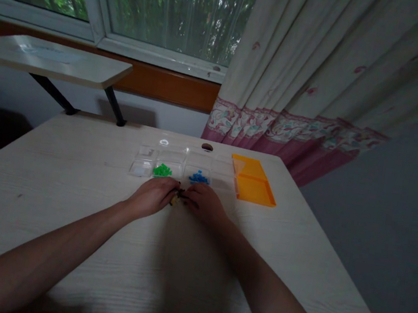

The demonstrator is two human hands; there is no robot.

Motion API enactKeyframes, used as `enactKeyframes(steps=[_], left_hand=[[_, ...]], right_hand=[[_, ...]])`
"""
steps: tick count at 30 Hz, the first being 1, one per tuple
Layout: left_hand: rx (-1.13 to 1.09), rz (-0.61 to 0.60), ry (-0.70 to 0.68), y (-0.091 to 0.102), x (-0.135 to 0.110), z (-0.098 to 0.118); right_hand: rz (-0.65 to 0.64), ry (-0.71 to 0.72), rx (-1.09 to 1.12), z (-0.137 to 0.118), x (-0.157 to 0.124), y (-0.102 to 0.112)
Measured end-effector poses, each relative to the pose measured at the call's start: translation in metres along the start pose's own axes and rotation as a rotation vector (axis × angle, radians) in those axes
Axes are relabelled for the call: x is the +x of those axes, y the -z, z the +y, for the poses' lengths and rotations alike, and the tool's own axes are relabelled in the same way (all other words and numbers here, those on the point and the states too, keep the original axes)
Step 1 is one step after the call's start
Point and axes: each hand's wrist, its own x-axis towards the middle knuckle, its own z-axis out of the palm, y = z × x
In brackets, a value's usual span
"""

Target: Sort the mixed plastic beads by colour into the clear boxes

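Observation:
Close together over the middle of the table, my left hand point(155, 195) and my right hand point(205, 202) meet with fingers curled inward. Between their fingertips is a small yellow and dark piece point(175, 200), mostly covered, so its kind does not show. Both hands appear closed on it. Just beyond them, small green pieces point(162, 170) lie in one clear plastic box, and small blue pieces point(198, 177) lie in another beside it.
Clear open boxes point(142, 166) stand in a row behind my hands. To their right lies an open orange case point(256, 190). A raised shelf point(70, 69) on black legs is at the back left. Curtains point(280, 84) hang behind the table point(85, 243).

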Motion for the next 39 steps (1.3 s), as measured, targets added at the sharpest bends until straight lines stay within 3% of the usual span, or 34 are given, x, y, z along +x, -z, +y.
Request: enactKeyframes(steps=[6, 14, 19, 27, 30, 35, 39], left_hand=[[-0.023, 0.012, -0.017, 0.001, -0.002, -0.003], [-0.028, 0.059, 0.028, 0.004, -0.003, -0.003], [-0.003, 0.054, -0.056, 0.004, -0.004, 0.001], [0.083, 0.017, -0.085, 0.004, -0.002, 0.007], [0.108, 0.054, -0.054, 0.003, -0.002, 0.006], [0.108, 0.044, -0.037, 0.001, 0.000, 0.004], [0.089, 0.025, -0.043, 0.000, 0.000, 0.004]], right_hand=[[0.041, -0.082, 0.120, -0.001, 0.001, -0.004], [0.356, -0.216, 0.154, -0.004, 0.001, -0.001], [0.380, -0.377, 0.317, 0.000, -0.001, -0.001], [0.388, -0.452, 0.371, 0.000, 0.001, 0.000], [0.399, -0.455, 0.288, 0.000, 0.002, 0.001], [0.522, -0.376, 0.066, 0.010, 0.002, 0.006], [0.564, -0.473, -0.030, 0.029, -0.002, 0.015]])
